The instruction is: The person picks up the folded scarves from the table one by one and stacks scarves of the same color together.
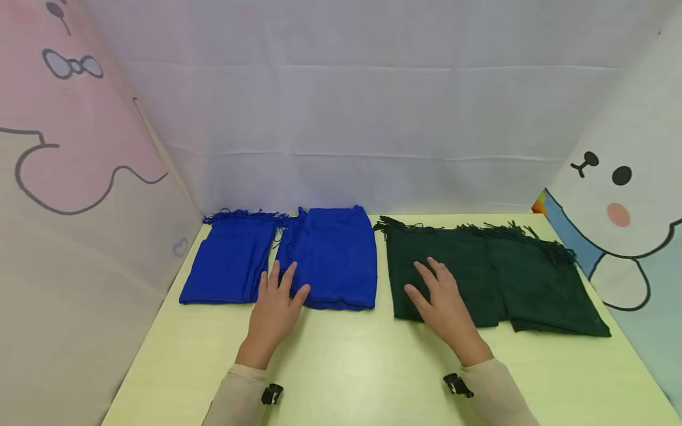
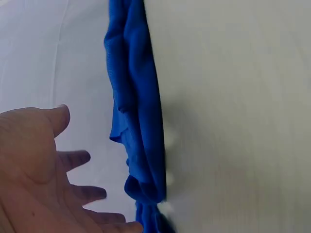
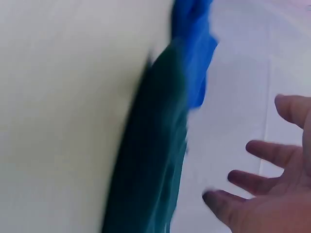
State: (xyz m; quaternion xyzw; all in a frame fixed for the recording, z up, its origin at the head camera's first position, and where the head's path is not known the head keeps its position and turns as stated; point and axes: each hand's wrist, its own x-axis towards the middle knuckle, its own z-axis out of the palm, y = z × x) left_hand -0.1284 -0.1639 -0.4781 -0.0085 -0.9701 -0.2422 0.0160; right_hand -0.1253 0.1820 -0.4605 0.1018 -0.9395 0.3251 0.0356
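Blue fringed cloth (image 1: 341,254): two folded panels along the far edge of the bench (image 1: 346,367), towards its far left corner
Dark green fringed cloth (image 1: 538,284): two panels, near the right edge
Left hand (image 1: 274,313): fingers spread over blue, holding nothing
Right hand (image 1: 444,299): fingers spread over green, holding nothing
Folding: looks done; right green panel lies skewed, not squared
Unclear: one piece or two per colour; green blurred in right wrist view

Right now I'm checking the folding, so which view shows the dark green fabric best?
The head view: the dark green fabric is wholly in frame, folds and fringe visible, though the right hand covers part. The right wrist view gives only a blurred, cut-off side; the left wrist view, none.
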